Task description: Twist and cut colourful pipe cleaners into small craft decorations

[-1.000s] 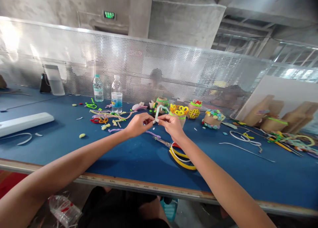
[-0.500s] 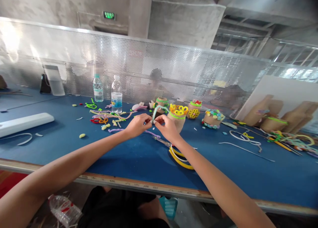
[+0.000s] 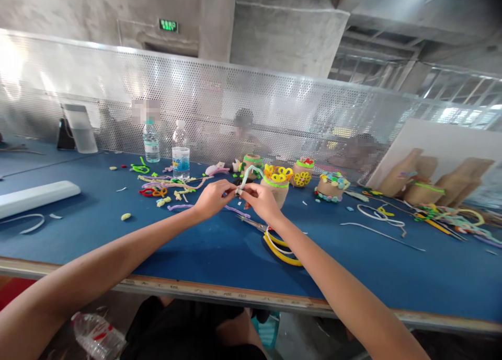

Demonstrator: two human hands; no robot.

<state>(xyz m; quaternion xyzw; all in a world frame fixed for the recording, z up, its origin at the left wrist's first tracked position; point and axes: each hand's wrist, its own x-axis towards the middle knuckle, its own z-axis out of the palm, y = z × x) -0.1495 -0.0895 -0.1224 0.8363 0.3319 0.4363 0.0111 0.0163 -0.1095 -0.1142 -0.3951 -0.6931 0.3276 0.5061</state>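
1. Fingers of the left hand (image 3: 214,198) are pinched, thumb against forefinger, on the lower end of a pale green stem (image 3: 251,171).
2. The same end is gripped by the right hand (image 3: 261,199), its thumb and fingertips nearly meeting the left's; what is being formed there is too small to be made out for sure.
3. The stem is held above the bench (image 3: 204,260), its free length arched up and over toward the right.
4. Just behind the right hand, a yellow-flowered pot (image 3: 280,193) is seen, partly covered by it.
5. Behind the arch a green-trimmed pot (image 3: 251,164) is placed; farther right, a red-topped pot (image 3: 301,174) and a pastel-trimmed pot (image 3: 330,189) are lined up.
6. Scissors (image 3: 282,256) are laid nearer the bench's front edge, their yellow handles partly hidden by the right forearm.
7. Beyond the left hand, coloured stems (image 3: 155,192) are scattered, with two bottles (image 3: 181,159) stood upright behind them.
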